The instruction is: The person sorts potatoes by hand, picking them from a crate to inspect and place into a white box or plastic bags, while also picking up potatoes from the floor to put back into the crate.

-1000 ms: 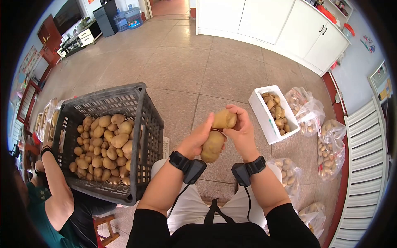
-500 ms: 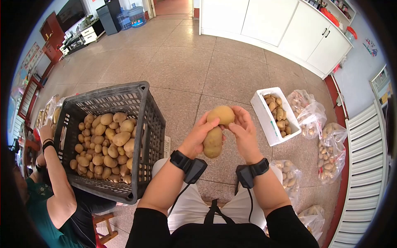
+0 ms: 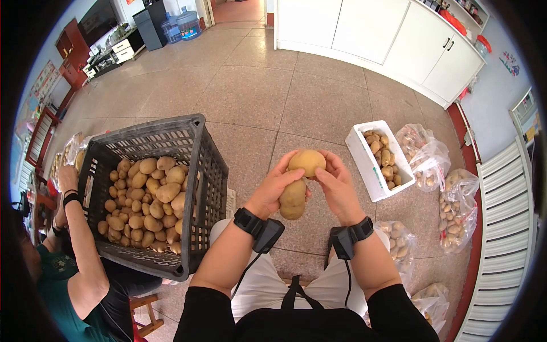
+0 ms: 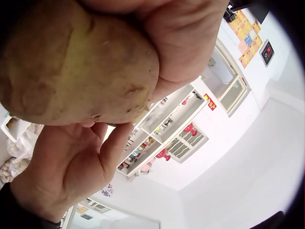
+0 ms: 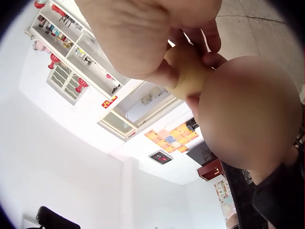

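Observation:
Two potatoes are in my hands above my lap in the head view. The lower potato (image 3: 293, 200), long and brownish, lies in my left hand (image 3: 268, 192), whose thumb reaches across the gap to the other one. That upper potato (image 3: 307, 162), rounder and yellower, sits between both hands. My right hand (image 3: 340, 188) grips its right side, thumb in front and fingers behind. Close up in the left wrist view, the lower potato (image 4: 81, 67) shows small dark marks and a greenish-yellow patch. The right wrist view has the upper potato (image 5: 186, 71) under my right fingers.
A black plastic crate (image 3: 196, 137) full of potatoes stands tilted at my left. Beyond it, another person's arm (image 3: 85, 251) reaches toward bagged potatoes. At right are a white foam box (image 3: 359, 157) of potatoes and several clear bags (image 3: 419, 157) of potatoes on the tiled floor (image 3: 245, 91).
The upper potato has been turned between my hands. My right fingers opened off it half a second ago and now hold it again. The other person's hand shifted near the crate's far side.

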### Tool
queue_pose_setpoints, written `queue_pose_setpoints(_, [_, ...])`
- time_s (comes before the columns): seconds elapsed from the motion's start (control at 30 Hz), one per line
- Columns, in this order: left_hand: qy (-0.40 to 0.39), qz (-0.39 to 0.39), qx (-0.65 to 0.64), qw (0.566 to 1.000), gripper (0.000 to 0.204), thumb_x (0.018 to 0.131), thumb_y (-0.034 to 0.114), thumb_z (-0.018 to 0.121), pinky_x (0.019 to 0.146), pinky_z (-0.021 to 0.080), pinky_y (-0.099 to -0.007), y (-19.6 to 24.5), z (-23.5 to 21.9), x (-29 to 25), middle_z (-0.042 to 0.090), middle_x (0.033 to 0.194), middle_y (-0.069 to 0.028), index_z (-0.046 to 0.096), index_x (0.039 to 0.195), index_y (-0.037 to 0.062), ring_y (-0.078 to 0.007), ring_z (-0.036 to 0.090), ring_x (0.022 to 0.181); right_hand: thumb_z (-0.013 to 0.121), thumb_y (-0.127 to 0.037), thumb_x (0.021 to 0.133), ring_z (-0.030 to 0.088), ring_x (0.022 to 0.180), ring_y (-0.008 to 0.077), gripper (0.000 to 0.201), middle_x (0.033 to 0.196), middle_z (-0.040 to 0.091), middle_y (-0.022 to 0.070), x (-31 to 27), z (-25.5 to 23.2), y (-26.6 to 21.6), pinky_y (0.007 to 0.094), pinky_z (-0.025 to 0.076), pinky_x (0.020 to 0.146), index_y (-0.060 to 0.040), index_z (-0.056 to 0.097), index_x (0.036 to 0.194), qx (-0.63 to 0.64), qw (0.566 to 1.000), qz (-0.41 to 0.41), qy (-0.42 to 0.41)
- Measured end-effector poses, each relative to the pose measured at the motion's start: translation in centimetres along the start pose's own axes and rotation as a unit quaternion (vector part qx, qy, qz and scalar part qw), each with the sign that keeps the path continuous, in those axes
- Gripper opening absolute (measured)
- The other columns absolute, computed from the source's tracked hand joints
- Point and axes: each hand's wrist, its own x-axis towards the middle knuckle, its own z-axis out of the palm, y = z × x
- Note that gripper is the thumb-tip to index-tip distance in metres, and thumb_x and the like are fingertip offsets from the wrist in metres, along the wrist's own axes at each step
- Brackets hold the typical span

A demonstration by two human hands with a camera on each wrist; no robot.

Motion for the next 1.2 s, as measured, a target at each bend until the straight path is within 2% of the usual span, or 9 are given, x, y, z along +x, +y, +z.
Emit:
queue_pose_setpoints(0.4, [0.024,-0.039,-0.016,0.999,0.047,0.09,0.03,0.047,0.057,0.052,-0.033,0.1,0.2,0.0,0.051,0.103,-0.0122,0.028,0.13,0.0117,-0.022,0.06,0.064,0.055,0.004,0.078,0.038,0.122,0.0195,0.05,0.132,0.037,0.0123,-0.1,0.6,-0.2,0.0315,0.034,0.099,-0.0015,0.038,0.125,-0.129,0.985,-0.101,-0.057])
queue_pose_setpoints(0.5, [0.02,-0.018,-0.009,1.0,0.048,0.09,0.027,0.048,0.06,0.052,-0.034,-0.2,0.2,0.2,0.047,0.111,-0.0124,0.025,0.13,0.0128,-0.022,0.059,0.076,0.056,-0.001,0.08,0.038,0.121,0.0212,0.053,0.133,0.035,0.0139,0.1,0.4,0.4,0.0323,0.037,0.096,-0.0025,0.034,0.128,-0.149,0.981,-0.113,-0.058])
queue_pose_setpoints(0.57, [0.078,0.126,0.026,0.989,0.049,0.089,0.021,0.05,0.067,0.052,-0.0346,-1.0,-0.3,0.9,0.043,0.118,-0.0117,0.024,0.13,0.0131,-0.0213,0.055,0.091,0.061,-0.008,0.079,0.043,0.117,0.0243,0.06,0.127,0.04,0.0165,0.2,0.2,1.4,0.035,0.038,0.096,-0.0001,0.03,0.13,-0.143,0.989,-0.029,0.008])
queue_pose_setpoints(0.6, [0.078,0.126,0.025,0.989,0.049,0.089,0.021,0.05,0.067,0.052,-0.0346,-1.1,-0.5,1.1,0.043,0.118,-0.0117,0.024,0.13,0.0131,-0.0213,0.055,0.091,0.061,-0.008,0.079,0.043,0.117,0.0243,0.06,0.127,0.04,0.0165,0.0,0.4,1.4,0.035,0.038,0.096,-0.0001,0.03,0.13,-0.143,0.989,-0.029,0.008])
queue_pose_setpoints(0.7, [0.135,0.207,0.049,0.968,0.049,0.088,0.018,0.051,0.077,0.05,-0.0345,-1.2,-0.7,1.3,0.041,0.12,-0.0105,0.025,0.129,0.0135,-0.0204,0.049,0.103,0.063,-0.018,0.079,0.055,0.095,0.0194,0.073,0.112,0.049,0.0136,-0.9,2.3,1.5,0.029,0.051,0.067,-0.0024,0.02,0.135,-0.161,0.973,0.134,-0.095])
queue_pose_setpoints(0.83, [0.128,0.191,0.011,0.973,0.048,0.088,0.016,0.051,0.083,0.046,-0.035,-0.5,-0.2,0.8,0.043,0.119,-0.0108,0.025,0.129,0.0134,-0.0209,0.05,0.103,0.063,-0.017,0.079,0.056,0.078,0.015,0.068,0.104,0.052,0.0122,-1.0,2.7,3.7,0.0251,0.048,0.056,-0.0042,0.024,0.133,-0.251,0.966,0.003,-0.055])
queue_pose_setpoints(0.93, [0.124,0.192,-0.062,0.972,0.043,0.088,0.019,0.05,0.083,0.046,-0.0393,0.3,-0.4,0.5,0.045,0.118,-0.011,0.03,0.125,0.0122,-0.0236,0.051,0.103,0.062,-0.027,0.08,0.055,0.064,0.0153,0.058,0.092,0.055,0.0104,-0.9,2.5,2.4,0.0275,0.044,0.054,-0.004,0.033,0.125,-0.048,0.992,0.119,0.007])
queue_pose_setpoints(1.0, [0.13,0.202,-0.102,0.965,0.04,0.088,0.022,0.049,0.083,0.046,-0.0419,0.8,-1.1,0.4,0.047,0.117,-0.011,0.033,0.123,0.0113,-0.0254,0.052,0.103,0.051,-0.041,0.084,0.046,0.054,0.0137,0.046,0.084,0.055,0.0082,-0.8,1.5,1.6,0.0258,0.034,0.048,-0.0089,0.044,0.116,0.145,0.971,0.174,-0.072])
queue_pose_setpoints(1.2, [0.103,0.155,-0.257,0.948,0.028,0.088,0.034,0.046,0.075,0.048,-0.0453,1.3,-2.4,0.6,0.058,0.096,-0.0094,0.055,0.094,0.0082,-0.0274,0.054,0.099,0.038,-0.05,0.086,0.039,0.052,0.0118,0.05,0.084,0.054,0.0081,-0.4,0.5,0.6,0.0222,0.029,0.044,-0.0086,0.049,0.112,0.291,0.935,0.194,-0.065])
